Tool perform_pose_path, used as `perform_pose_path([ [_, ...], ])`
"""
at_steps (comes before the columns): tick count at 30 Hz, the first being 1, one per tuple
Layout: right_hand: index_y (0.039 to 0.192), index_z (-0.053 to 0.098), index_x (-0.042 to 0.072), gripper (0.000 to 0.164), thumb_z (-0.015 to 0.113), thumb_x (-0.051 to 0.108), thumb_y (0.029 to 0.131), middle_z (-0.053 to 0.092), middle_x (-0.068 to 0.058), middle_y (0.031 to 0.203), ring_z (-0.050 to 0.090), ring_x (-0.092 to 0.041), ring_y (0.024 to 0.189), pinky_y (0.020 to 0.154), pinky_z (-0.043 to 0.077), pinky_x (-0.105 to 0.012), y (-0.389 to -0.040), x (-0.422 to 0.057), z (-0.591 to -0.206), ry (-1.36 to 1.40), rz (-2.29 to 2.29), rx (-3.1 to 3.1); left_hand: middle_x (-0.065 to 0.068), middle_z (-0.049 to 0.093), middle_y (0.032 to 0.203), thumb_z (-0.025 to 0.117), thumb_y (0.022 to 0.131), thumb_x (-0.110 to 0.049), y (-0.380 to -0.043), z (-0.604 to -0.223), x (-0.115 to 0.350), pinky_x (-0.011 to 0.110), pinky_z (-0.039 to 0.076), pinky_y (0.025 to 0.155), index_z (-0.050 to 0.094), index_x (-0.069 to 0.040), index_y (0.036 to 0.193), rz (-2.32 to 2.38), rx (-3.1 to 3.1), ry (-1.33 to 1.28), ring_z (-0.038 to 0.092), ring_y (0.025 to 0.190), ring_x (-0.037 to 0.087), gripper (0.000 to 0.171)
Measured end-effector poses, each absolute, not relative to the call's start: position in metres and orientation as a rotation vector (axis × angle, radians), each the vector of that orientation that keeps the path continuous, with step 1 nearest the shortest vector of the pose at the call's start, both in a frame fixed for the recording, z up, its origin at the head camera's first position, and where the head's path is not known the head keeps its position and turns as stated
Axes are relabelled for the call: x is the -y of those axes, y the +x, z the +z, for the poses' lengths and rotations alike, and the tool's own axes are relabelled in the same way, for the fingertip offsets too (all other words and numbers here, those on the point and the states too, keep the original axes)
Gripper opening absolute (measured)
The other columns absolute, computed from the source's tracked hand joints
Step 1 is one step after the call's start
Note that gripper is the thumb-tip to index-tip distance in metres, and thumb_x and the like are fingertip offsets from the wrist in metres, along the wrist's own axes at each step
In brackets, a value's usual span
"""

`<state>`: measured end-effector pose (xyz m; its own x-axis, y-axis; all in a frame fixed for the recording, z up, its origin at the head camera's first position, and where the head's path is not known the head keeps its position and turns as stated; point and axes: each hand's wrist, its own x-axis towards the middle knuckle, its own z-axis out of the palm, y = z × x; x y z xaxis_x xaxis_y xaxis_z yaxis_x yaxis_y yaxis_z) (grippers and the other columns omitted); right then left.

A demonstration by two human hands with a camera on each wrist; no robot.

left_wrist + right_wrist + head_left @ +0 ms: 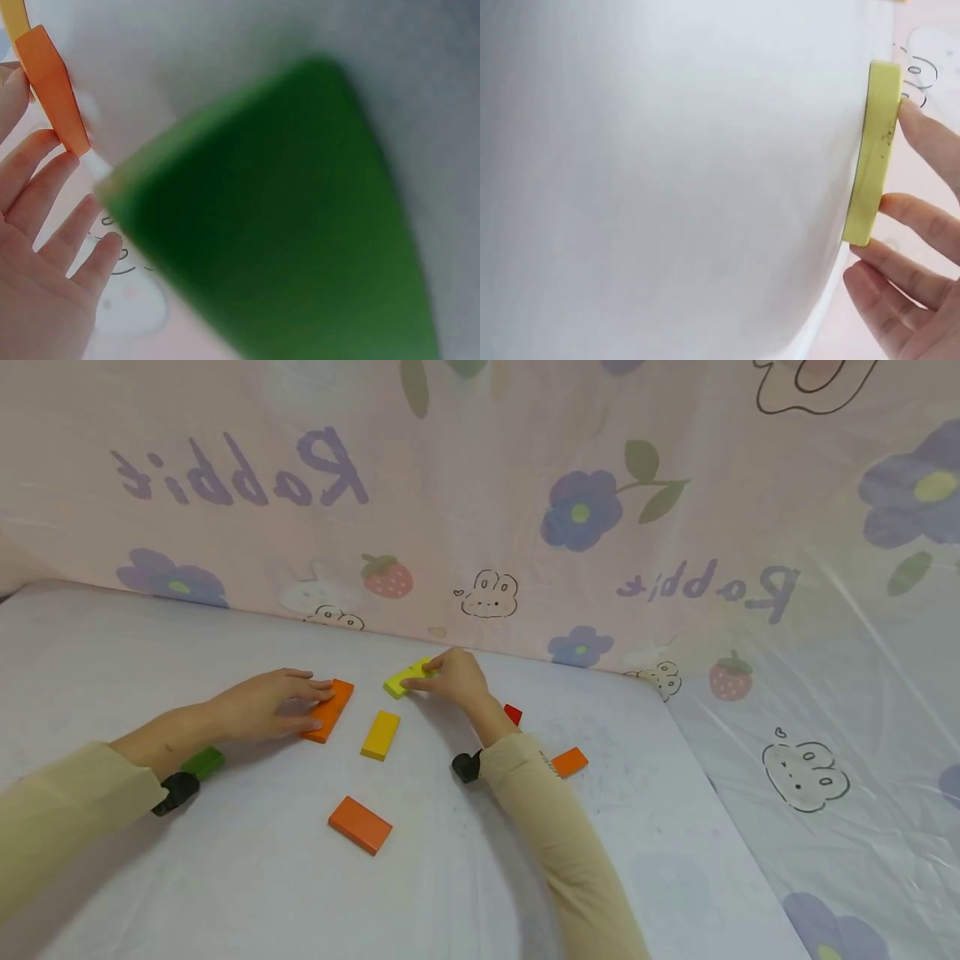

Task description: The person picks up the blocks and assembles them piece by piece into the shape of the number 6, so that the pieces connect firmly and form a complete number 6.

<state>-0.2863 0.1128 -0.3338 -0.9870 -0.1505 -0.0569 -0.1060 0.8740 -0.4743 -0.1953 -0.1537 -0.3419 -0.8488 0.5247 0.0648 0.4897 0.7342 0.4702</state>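
My left hand (258,702) holds an orange block (333,708) by its left side, thumb near the close end and fingertips near the far end. In the left wrist view, the little and ring fingers of that hand spread free of the block. My right hand (456,677) grips a yellow-green block (397,683) that lies tilted near the back of the table; the right wrist view shows fingertips along its long side and at one end (874,150). A yellow block (381,735) lies between the two hands.
An orange-red block (360,825) lies nearer the front. A green block (204,763) sits under the left wrist, looming blurred in the left wrist view. Beyond the right forearm show a red block (513,714) and another orange block (570,762). A printed curtain (465,527) hangs behind.
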Motion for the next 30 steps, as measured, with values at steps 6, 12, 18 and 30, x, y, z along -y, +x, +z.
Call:
perform_pose_path([
  [6,0.107,0.074,0.011,0.052,0.083,0.047,0.07,0.07,-0.003,0.104,0.055,-0.017,0.082,0.065,0.043,-0.022,-0.284,-0.1,-0.334,-0.146,-0.739,-2.969,0.016,0.052,0.14,0.067,0.089,-0.024,-0.196,-0.342,0.151,0.064,0.029,0.108,0.059,-0.002,0.129,0.737,-2.859,0.833,0.038,0.134,0.044,0.046],
  [12,0.105,0.073,0.01,0.052,0.082,0.048,0.07,0.069,-0.003,0.1,0.056,-0.018,0.083,0.067,0.045,-0.024,-0.281,-0.091,-0.333,-0.113,-0.732,-2.979,0.016,0.051,0.141,0.067,0.089,-0.024,-0.195,-0.342,0.148,0.064,0.029,0.108,0.059,-0.003,0.13,0.735,-2.853,0.845,0.038,0.134,0.044,0.047],
  [18,0.101,0.074,0.009,0.05,0.08,0.049,0.072,0.066,-0.001,0.091,0.054,-0.016,0.079,0.062,0.041,-0.022,-0.278,-0.083,-0.332,-0.13,-0.678,-2.996,0.016,0.052,0.14,0.067,0.089,-0.024,-0.194,-0.342,0.146,0.064,0.03,0.107,0.058,-0.003,0.131,0.733,-2.851,0.856,0.037,0.134,0.043,0.047],
  [30,0.096,0.074,0.009,0.05,0.077,0.054,0.073,0.062,0.001,0.081,0.052,-0.014,0.071,0.056,0.037,-0.02,-0.278,-0.066,-0.329,-0.173,-0.537,-3.053,0.016,0.054,0.138,0.067,0.089,-0.022,-0.197,-0.341,0.141,0.065,0.031,0.106,0.059,-0.002,0.13,0.742,-2.854,0.887,0.039,0.133,0.043,0.046],
])
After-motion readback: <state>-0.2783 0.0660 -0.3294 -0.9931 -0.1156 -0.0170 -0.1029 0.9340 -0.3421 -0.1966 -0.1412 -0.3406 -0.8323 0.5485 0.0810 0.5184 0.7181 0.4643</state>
